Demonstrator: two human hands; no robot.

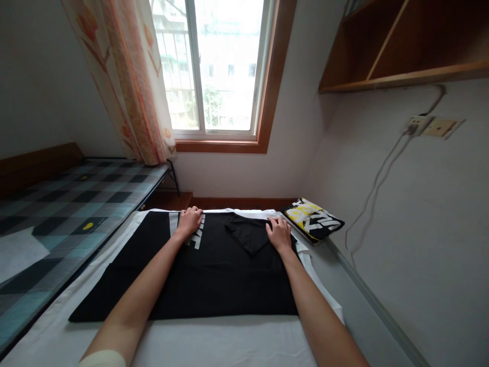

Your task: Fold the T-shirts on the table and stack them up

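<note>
A black T-shirt (225, 285) lies folded lengthwise on a white cloth, its long straight edge toward me. Pale grey print shows on it beside my left hand (188, 223), which rests on the fabric near the far edge with its fingers extended. At the shirt's right part, a black sleeve (248, 235) lies folded inward as a pointed flap. My right hand (280, 235) lies just right of that flap, fingers apart on the cloth near the far edge. The undersides of both hands are hidden.
The white cloth (229, 339) covers the surface under the shirt. A folded black, white and yellow garment (312, 220) sits at the far right corner. On the left stands a bed with a checked mattress (110, 191) and white paper (21, 253). A cable (376, 183) hangs along the right wall.
</note>
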